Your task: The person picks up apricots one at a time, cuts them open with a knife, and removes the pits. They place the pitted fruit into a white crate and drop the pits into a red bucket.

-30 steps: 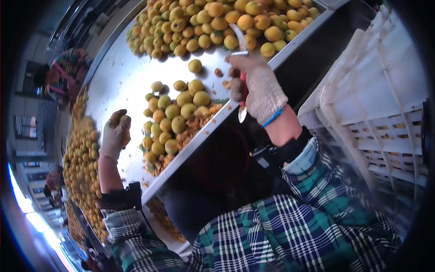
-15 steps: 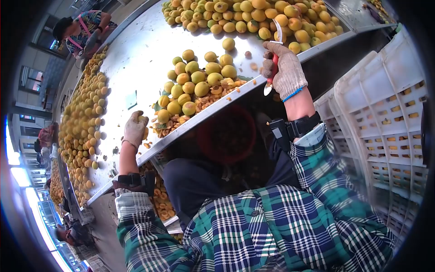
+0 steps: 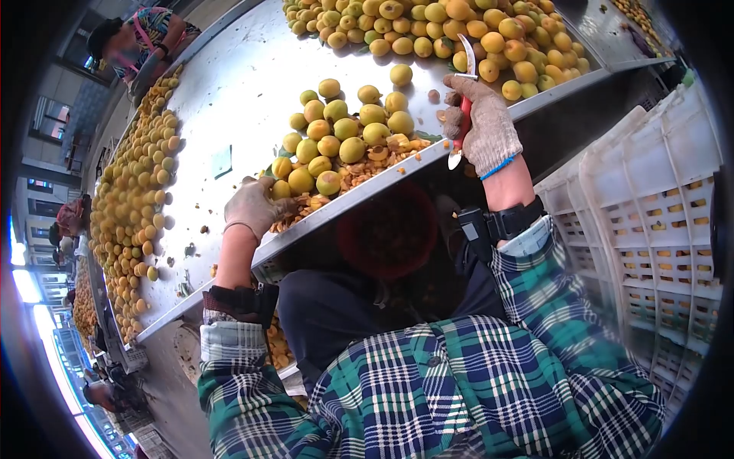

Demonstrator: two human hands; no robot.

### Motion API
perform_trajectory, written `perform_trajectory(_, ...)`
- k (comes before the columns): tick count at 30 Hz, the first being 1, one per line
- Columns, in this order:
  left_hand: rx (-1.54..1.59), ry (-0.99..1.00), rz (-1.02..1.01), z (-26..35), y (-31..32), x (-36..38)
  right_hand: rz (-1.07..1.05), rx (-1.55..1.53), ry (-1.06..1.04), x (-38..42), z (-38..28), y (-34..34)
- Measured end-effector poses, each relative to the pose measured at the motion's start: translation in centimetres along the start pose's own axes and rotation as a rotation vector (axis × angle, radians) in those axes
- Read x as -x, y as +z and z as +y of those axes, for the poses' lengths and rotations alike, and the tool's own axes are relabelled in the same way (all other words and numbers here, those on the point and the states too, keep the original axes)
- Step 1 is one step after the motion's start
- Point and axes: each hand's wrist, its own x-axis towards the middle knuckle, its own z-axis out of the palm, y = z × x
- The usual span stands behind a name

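My right hand [image 3: 489, 126], in a knit glove, is closed around the red handle of a curved-blade knife [image 3: 466, 57]. The blade points up and away from me, above the table's front edge. At the left end of the small apricot pile, my gloved left hand [image 3: 256, 205] reaches in with thumb and fingers apart. No fruit shows in its grasp. Whole yellow-green apricots [image 3: 352, 150] lie heaped there, and cut apricot pieces [image 3: 359, 174] are spread along the near side of that heap.
The metal table [image 3: 229, 99] carries a large apricot pile [image 3: 428, 27] at the back and another along its left side [image 3: 138, 206]. White plastic crates [image 3: 634, 199] stand at my right. Under the edge sits a red tub [image 3: 386, 233]. A person [image 3: 145, 42] works across the table.
My left hand has moved right and up to the small pile; the fruit piece it held no longer shows. My right hand keeps the knife in nearly the same place. The view shifted slightly.
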Motion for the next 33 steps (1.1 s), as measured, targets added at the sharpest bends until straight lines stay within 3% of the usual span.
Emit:
perform_trajectory(2,0.057,0.013,0.052,-1.3,1.0,-0.6,-0.032,0.007,-0.016,0.1,0.1,-0.1)
perform_trajectory(6,0.455,-0.012,0.152,-5.0,1.1,0.8,0.002,0.010,-0.004,0.0,0.1,-0.1)
perform_trajectory(8,0.748,-0.009,0.211,-10.1,2.4,2.0,-0.079,0.029,-0.024,-1.2,0.7,-1.0)
perform_trajectory(12,0.975,-0.127,0.193,-18.0,2.5,12.3,-0.171,0.085,-0.156,-1.5,2.4,-1.3)
perform_trajectory(16,0.514,-0.427,0.169,-26.4,5.9,26.2,-0.242,0.152,-0.097,-0.5,2.9,-1.2)
perform_trajectory(18,0.605,-0.645,0.159,-31.7,12.0,33.3,-0.191,0.180,-0.142,0.3,3.6,-1.0)
perform_trajectory(22,0.432,-1.106,-0.226,-33.2,20.6,42.0,-0.179,0.177,-0.116,-0.2,3.9,-1.1)
perform_trajectory(24,0.636,-1.128,-0.278,-36.0,26.2,46.3,-0.132,0.171,-0.116,-0.6,4.5,-1.6)
perform_trajectory(25,0.586,-1.254,-0.266,-33.4,24.8,45.9,-0.089,0.172,-0.121,-0.4,4.8,-1.5)
perform_trajectory(26,0.604,-1.234,-0.361,-32.1,23.0,45.1,-0.076,0.179,-0.083,-2.0,4.9,-2.5)
perform_trajectory(27,0.676,-1.173,-0.205,-31.5,22.2,45.9,-0.060,0.162,-0.088,-1.2,5.0,-2.1)
perform_trajectory(28,0.781,-1.086,0.101,-31.3,22.8,46.3,-0.136,0.202,-0.115,-0.1,4.9,-2.2)
perform_trajectory(30,0.824,-1.225,0.037,-35.6,22.9,42.6,-0.056,0.149,-0.167,-0.2,4.8,-2.7)
perform_trajectory(32,0.950,-1.141,0.146,-34.3,18.2,37.6,0.073,0.070,-0.095,0.6,3.5,-2.1)
perform_trajectory(33,0.997,-1.081,0.199,-34.7,17.1,33.9,0.025,-0.025,-0.051,-0.7,3.5,-2.8)
